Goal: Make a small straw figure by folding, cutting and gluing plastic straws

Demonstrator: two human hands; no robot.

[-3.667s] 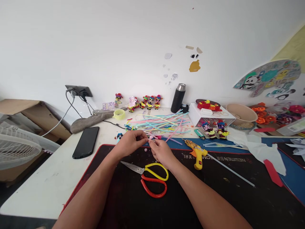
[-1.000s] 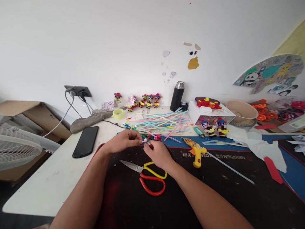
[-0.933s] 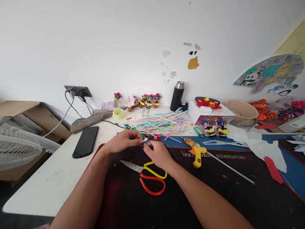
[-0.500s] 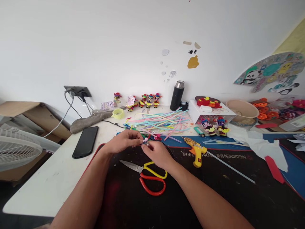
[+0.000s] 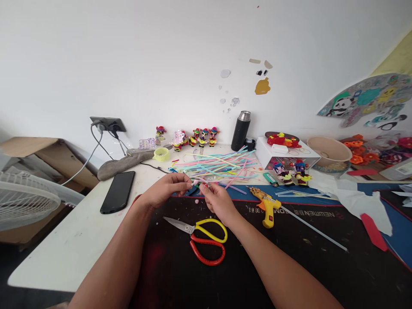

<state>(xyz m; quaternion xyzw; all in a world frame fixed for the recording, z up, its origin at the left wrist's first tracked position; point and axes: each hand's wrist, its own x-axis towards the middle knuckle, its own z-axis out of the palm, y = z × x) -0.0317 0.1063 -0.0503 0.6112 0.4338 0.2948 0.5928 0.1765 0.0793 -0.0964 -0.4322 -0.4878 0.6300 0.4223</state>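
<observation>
My left hand point(image 5: 170, 189) pinches a small pale pink piece point(image 5: 195, 183) between thumb and fingertips. Just right of it, my right hand point(image 5: 217, 201) has its fingers closed on something small that I cannot make out. A small pink bit point(image 5: 196, 201) lies on the black mat point(image 5: 180, 274) below the fingertips. Scissors point(image 5: 193, 229) with one yellow and one red handle rest on the mat nearer to me. Behind both hands spreads a pile of pastel strips point(image 5: 222, 163). To the right lies a yellow glue gun point(image 5: 267, 208) with a long glue stick.
A black phone point(image 5: 117, 192) lies at the left, near a white fan point(image 5: 28, 197). Small figures point(image 5: 204, 137), a black flask point(image 5: 241, 131) and a white box point(image 5: 286, 156) stand at the back. A bowl point(image 5: 328, 150) is at the right.
My hands have moved slightly apart, and my right hand is a little lower and further right. The pink bit on the mat now shows between them. The view has shifted slightly.
</observation>
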